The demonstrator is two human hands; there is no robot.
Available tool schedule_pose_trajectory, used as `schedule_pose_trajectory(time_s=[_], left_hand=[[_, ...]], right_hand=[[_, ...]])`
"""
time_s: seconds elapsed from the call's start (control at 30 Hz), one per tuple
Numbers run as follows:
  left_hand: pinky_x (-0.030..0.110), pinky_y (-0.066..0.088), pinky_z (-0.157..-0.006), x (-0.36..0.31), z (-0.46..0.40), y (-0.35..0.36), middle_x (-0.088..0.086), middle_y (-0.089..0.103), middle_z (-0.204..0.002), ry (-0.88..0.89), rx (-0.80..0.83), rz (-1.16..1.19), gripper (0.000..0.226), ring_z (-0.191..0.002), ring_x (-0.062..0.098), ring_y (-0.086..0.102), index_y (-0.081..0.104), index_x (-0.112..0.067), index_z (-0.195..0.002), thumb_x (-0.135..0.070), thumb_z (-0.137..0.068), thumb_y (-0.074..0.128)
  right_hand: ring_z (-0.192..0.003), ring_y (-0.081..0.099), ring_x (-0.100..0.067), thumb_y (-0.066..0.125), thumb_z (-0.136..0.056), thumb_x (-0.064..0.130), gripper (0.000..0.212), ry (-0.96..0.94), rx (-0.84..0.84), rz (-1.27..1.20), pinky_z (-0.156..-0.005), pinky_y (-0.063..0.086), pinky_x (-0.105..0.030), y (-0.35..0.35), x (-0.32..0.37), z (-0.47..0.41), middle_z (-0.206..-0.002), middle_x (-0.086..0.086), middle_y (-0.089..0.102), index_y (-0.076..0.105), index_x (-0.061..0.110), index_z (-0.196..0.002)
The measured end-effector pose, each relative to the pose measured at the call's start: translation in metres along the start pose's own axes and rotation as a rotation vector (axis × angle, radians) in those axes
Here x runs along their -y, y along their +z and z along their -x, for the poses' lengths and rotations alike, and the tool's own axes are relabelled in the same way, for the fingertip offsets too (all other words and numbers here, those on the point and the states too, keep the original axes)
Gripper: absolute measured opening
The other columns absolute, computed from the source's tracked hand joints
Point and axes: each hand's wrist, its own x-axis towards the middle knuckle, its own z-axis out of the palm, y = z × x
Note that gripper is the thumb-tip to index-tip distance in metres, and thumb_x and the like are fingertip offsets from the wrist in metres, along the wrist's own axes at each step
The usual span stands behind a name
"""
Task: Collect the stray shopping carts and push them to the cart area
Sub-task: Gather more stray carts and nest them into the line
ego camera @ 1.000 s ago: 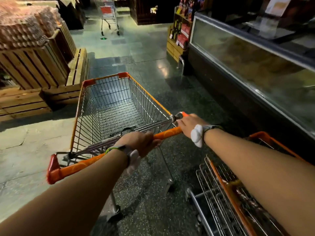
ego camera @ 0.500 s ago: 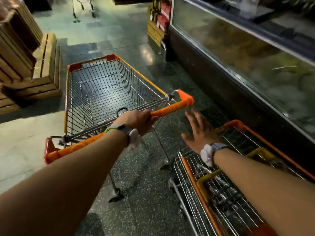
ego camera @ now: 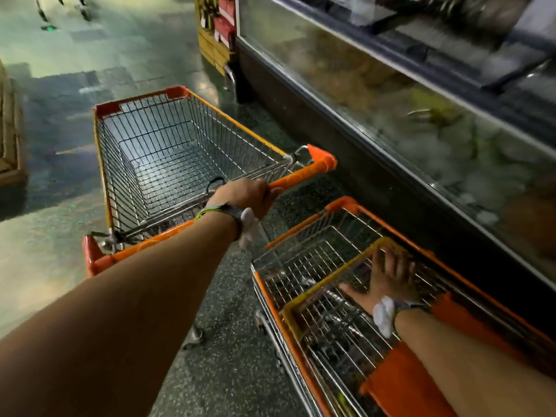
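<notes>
Wooden crates [ego camera: 12, 139] sit at the far left edge, on the speckled stone floor [ego camera: 54, 236]. Just right of them stands an empty wire shopping cart [ego camera: 168, 158] with orange corners, its basket pointing away up the aisle. Its orange handle [ego camera: 304, 176] runs across the near end of the basket, and the left hand [ego camera: 246, 195] is wrapped round that bar near its right part, fingers curled over the top in a full grip. A white wrist device [ego camera: 249, 227] hangs under that wrist.

Further right, close beside the first and apart from it, is a second cart [ego camera: 304, 254] with an orange rim, seen from above. A yellow-framed wire flap [ego camera: 331, 299] lies inside it. The right hand [ego camera: 391, 275] is down in this cart, fingers spread and reaching to the yellow frame; whether they curl round the bar I cannot tell. An orange seat panel [ego camera: 400, 383] shows below the forearm.

Along the right side runs a long glass-topped freezer [ego camera: 421, 121], blurred, with a shelf of boxed goods [ego camera: 219, 28] at its far end.
</notes>
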Motion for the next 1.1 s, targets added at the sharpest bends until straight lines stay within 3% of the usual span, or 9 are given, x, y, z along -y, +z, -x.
schedule_pose_trajectory(time_s=[0.1, 0.2, 0.3, 0.4, 0.5, 0.73, 0.87, 0.97, 1.1], left_hand=[[0.031, 0.042, -0.055, -0.025, -0.007, -0.002, 0.002, 0.050, -0.068, -0.004, 0.015, 0.004, 0.055, -0.057, 0.019, 0.048, 0.057, -0.017, -0.103, -0.062, -0.103, 0.026], [0.029, 0.035, -0.050, -0.061, -0.019, 0.003, 0.000, 0.051, -0.069, 0.031, 0.035, 0.003, 0.055, -0.055, 0.015, 0.046, 0.058, -0.017, -0.102, -0.063, -0.103, 0.027], [0.031, 0.043, -0.056, -0.069, -0.029, 0.006, 0.001, 0.056, -0.071, 0.008, 0.027, 0.025, 0.055, -0.058, 0.016, 0.052, 0.059, -0.020, -0.099, -0.066, -0.101, 0.028], [0.035, 0.054, -0.063, -0.086, -0.038, 0.007, 0.004, 0.060, -0.075, 0.014, 0.042, 0.064, 0.052, -0.065, 0.023, 0.060, 0.060, -0.020, -0.097, -0.062, -0.102, 0.030], [0.035, 0.055, -0.065, -0.102, -0.045, 0.004, 0.005, 0.063, -0.079, 0.024, 0.070, 0.106, 0.047, -0.070, 0.025, 0.063, 0.062, -0.020, -0.099, -0.058, -0.103, 0.033], [0.047, 0.059, -0.084, -0.158, -0.063, 0.003, 0.015, 0.070, -0.097, -0.021, 0.121, 0.275, 0.047, -0.089, 0.035, 0.069, 0.066, -0.012, -0.107, -0.052, -0.104, 0.041], [0.032, 0.050, -0.061, -0.185, -0.074, 0.012, 0.004, 0.066, -0.084, 0.059, 0.081, 0.156, 0.041, -0.070, 0.021, 0.062, 0.066, -0.022, -0.102, -0.054, -0.103, 0.042], [0.038, 0.059, -0.071, -0.204, -0.076, 0.018, 0.005, 0.069, -0.085, 0.048, 0.100, 0.223, 0.043, -0.072, 0.024, 0.066, 0.066, -0.021, -0.097, -0.058, -0.100, 0.044], [0.039, 0.059, -0.074, -0.237, -0.071, 0.023, 0.005, 0.065, -0.082, 0.070, 0.094, 0.162, 0.056, -0.074, 0.027, 0.065, 0.066, -0.018, -0.097, -0.067, -0.098, 0.038]], right_hand=[[-0.150, -0.017, -0.042, 0.013, -0.066, 0.098, 0.129, 0.010, 0.052, 0.003, -0.119, -0.002, -0.065, 0.003, -0.007, 0.016, -0.162, -0.019, -0.026, -0.018, 0.012, -0.157], [-0.148, -0.025, -0.037, 0.007, -0.060, 0.099, 0.133, 0.004, 0.092, 0.003, -0.117, 0.005, -0.063, 0.005, -0.022, 0.027, -0.160, -0.018, -0.029, -0.020, 0.011, -0.156], [-0.143, -0.036, -0.036, 0.002, -0.049, 0.102, 0.140, -0.050, 0.138, -0.010, -0.115, -0.002, -0.064, 0.014, -0.027, 0.022, -0.156, -0.014, -0.037, -0.026, 0.011, -0.152], [-0.141, -0.039, -0.035, 0.010, -0.059, 0.102, 0.135, -0.082, 0.133, -0.031, -0.115, -0.008, -0.061, 0.022, -0.041, 0.020, -0.155, -0.012, -0.040, -0.028, 0.013, -0.152], [-0.140, -0.039, -0.036, 0.016, -0.067, 0.100, 0.131, -0.112, 0.122, -0.017, -0.114, -0.014, -0.060, 0.028, -0.043, 0.025, -0.154, -0.013, -0.039, -0.029, 0.010, -0.151], [-0.140, -0.039, -0.036, 0.010, -0.063, 0.101, 0.133, -0.108, 0.099, -0.056, -0.119, -0.007, -0.061, 0.042, -0.051, 0.027, -0.154, -0.016, -0.038, -0.029, 0.007, -0.150], [-0.141, -0.039, -0.034, 0.007, -0.056, 0.102, 0.137, -0.102, 0.079, -0.099, -0.119, -0.011, -0.059, 0.048, -0.052, 0.022, -0.156, -0.014, -0.036, -0.027, 0.010, -0.152], [-0.143, -0.037, -0.032, 0.004, -0.049, 0.101, 0.142, -0.094, 0.053, -0.136, -0.119, -0.015, -0.055, 0.047, -0.049, 0.018, -0.159, -0.013, -0.032, -0.021, 0.011, -0.155], [-0.144, -0.034, -0.034, 0.021, -0.068, 0.098, 0.131, -0.108, 0.047, -0.094, -0.117, -0.020, -0.054, 0.040, -0.049, 0.015, -0.160, -0.014, -0.030, -0.020, 0.009, -0.155]])
